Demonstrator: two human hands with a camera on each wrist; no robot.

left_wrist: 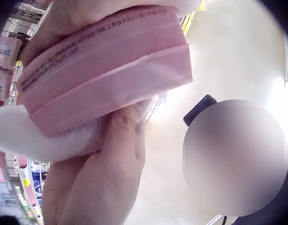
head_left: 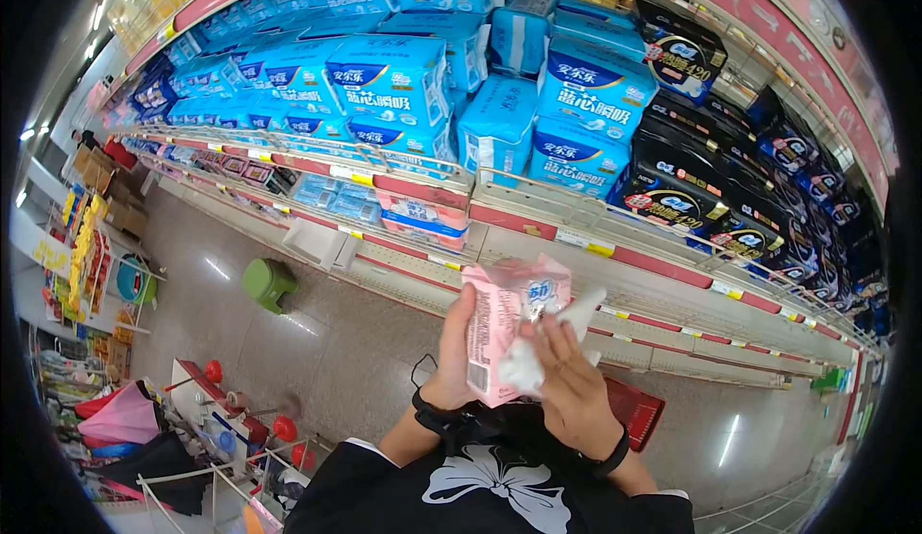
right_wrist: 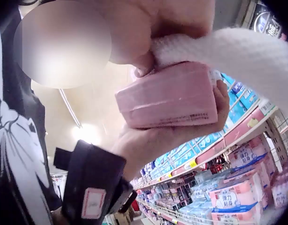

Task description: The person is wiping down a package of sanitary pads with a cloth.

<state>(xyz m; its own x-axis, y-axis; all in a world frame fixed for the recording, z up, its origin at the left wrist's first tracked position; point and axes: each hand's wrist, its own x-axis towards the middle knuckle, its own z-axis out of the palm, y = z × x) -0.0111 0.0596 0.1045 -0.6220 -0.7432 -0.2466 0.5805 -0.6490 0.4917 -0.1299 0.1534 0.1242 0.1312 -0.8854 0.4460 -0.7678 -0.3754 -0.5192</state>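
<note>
My left hand [head_left: 453,350] grips a pink pack of sanitary pads [head_left: 492,342] by its side, in front of my chest. The pack has a printed side panel and a blue-and-white logo facing up. Over the pack's right part lies my right hand [head_left: 574,395], holding a white cloth [head_left: 521,369] against it. Folds of this cloth stick out on both sides of the fingers. In the right wrist view, the cloth [right_wrist: 238,49] stretches away from under the fingers, with the thumb close to the pack [right_wrist: 167,101]. The left wrist view shows the pack's folded end [left_wrist: 115,89] from below.
Shelves ahead carry blue packs [head_left: 384,83] and black packs [head_left: 672,188] behind a low wire rail [head_left: 538,188]. A pink pack [head_left: 423,212] sits on the shelf below. A green stool [head_left: 270,284] and a red basket [head_left: 636,417] stand on the floor.
</note>
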